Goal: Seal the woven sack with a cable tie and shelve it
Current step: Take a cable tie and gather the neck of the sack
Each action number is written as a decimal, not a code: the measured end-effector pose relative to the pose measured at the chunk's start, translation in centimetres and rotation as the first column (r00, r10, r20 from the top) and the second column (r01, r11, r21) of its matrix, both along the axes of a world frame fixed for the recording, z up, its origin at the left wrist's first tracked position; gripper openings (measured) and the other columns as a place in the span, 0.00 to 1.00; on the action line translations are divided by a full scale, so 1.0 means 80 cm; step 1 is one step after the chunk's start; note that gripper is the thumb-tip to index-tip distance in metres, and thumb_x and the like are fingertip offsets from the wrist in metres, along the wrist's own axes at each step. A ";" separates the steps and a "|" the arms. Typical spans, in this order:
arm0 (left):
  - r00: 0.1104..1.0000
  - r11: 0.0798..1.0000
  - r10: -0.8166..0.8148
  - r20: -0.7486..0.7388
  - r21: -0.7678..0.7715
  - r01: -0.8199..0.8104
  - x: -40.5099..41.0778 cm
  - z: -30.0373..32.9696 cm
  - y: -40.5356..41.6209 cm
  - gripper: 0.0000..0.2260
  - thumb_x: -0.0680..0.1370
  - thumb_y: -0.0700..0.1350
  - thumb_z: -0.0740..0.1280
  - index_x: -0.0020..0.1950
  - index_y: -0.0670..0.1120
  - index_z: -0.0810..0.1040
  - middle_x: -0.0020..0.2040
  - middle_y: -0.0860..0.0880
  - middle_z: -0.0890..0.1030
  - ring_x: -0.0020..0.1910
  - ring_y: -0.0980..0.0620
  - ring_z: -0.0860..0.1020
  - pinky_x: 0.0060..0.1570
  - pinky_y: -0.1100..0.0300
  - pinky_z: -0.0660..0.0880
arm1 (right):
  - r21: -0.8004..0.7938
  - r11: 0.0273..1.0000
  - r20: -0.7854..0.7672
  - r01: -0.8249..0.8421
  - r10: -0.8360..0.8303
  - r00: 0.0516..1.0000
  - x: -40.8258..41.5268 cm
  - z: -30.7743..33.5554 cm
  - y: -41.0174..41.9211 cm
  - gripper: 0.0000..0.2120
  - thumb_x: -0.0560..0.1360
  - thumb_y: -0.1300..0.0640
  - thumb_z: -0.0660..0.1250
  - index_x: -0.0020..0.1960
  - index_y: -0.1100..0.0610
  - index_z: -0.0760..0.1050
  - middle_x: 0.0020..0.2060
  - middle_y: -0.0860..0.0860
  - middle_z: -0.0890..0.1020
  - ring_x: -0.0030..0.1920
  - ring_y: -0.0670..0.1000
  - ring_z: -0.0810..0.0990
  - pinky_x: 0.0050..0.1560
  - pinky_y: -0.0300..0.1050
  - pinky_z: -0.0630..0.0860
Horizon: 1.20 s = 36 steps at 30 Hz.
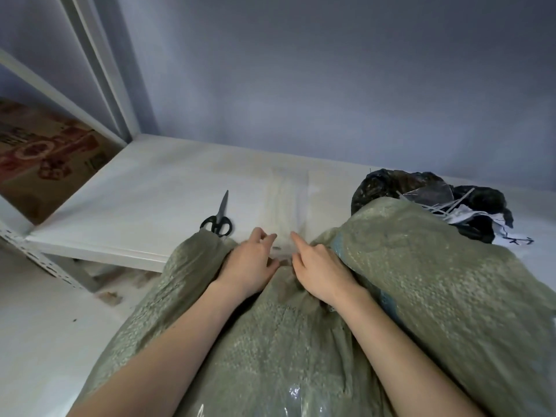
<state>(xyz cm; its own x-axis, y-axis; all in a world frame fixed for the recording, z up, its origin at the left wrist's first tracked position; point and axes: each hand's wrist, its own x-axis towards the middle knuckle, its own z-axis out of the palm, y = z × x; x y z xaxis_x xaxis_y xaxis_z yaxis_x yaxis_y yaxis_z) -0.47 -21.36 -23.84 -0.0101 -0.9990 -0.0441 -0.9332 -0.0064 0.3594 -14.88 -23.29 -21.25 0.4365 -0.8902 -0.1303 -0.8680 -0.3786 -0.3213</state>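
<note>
A large green woven sack (406, 296) fills the foreground and leans against the front edge of the white shelf (144, 200). Its gathered top lies under my wrists. On the shelf just beyond it lies a clear packet of pale cable ties (285, 203). My left hand (249, 266) and my right hand (319, 272) rest on the sack close together. The fingertips of both pinch the packet's near end. Whether a single tie is between the fingers is hidden.
Black-handled scissors (218, 221) lie on the shelf left of my hands. A crumpled black bag (427, 191) with loose white tie offcuts sits at the right. A printed cardboard box (45, 155) stands in the neighbouring shelf bay on the left. A wall backs the shelf.
</note>
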 end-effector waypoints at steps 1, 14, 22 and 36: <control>0.999 0.999 -0.036 0.009 0.021 0.036 0.001 -0.003 0.000 0.18 0.80 0.48 0.59 0.68 0.46 0.70 0.65 0.46 0.71 0.59 0.42 0.72 0.58 0.53 0.68 | 0.000 1.000 -0.014 0.015 -0.015 1.000 0.001 0.000 0.000 0.14 0.80 0.55 0.52 0.56 0.60 0.73 0.45 0.61 0.80 0.44 0.61 0.78 0.41 0.51 0.74; 0.987 0.992 -0.127 0.093 -0.009 0.129 -0.004 -0.017 0.006 0.16 0.81 0.49 0.55 0.67 0.50 0.72 0.74 0.49 0.64 0.70 0.47 0.65 0.64 0.54 0.63 | 0.033 0.982 -0.072 -0.187 0.189 0.979 0.002 -0.029 -0.008 0.22 0.78 0.62 0.51 0.72 0.58 0.62 0.77 0.51 0.52 0.76 0.49 0.48 0.73 0.50 0.50; 0.996 0.998 -0.064 0.066 -0.008 0.065 -0.007 -0.018 0.006 0.20 0.80 0.48 0.56 0.72 0.44 0.62 0.68 0.46 0.71 0.66 0.46 0.69 0.61 0.54 0.65 | 0.112 0.991 -0.011 -0.073 0.075 0.997 -0.001 -0.031 -0.003 0.24 0.79 0.59 0.51 0.75 0.57 0.55 0.77 0.56 0.40 0.77 0.57 0.43 0.75 0.49 0.46; 0.972 0.989 -0.130 0.195 0.091 0.114 -0.003 -0.018 0.002 0.22 0.82 0.49 0.50 0.76 0.48 0.57 0.79 0.51 0.50 0.73 0.50 0.60 0.64 0.51 0.63 | 0.140 0.990 -0.005 -0.028 0.029 1.000 0.001 -0.037 -0.002 0.28 0.80 0.56 0.51 0.77 0.59 0.44 0.77 0.56 0.41 0.77 0.56 0.43 0.75 0.48 0.45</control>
<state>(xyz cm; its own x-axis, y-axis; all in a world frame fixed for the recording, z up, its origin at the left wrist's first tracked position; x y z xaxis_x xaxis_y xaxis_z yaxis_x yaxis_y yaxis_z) -0.71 -21.18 -25.26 -0.1146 -0.9841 -0.1358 -0.9815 0.0911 0.1683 -14.82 -23.46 -24.20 0.4598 -0.8503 -0.2561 -0.8600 -0.3547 -0.3668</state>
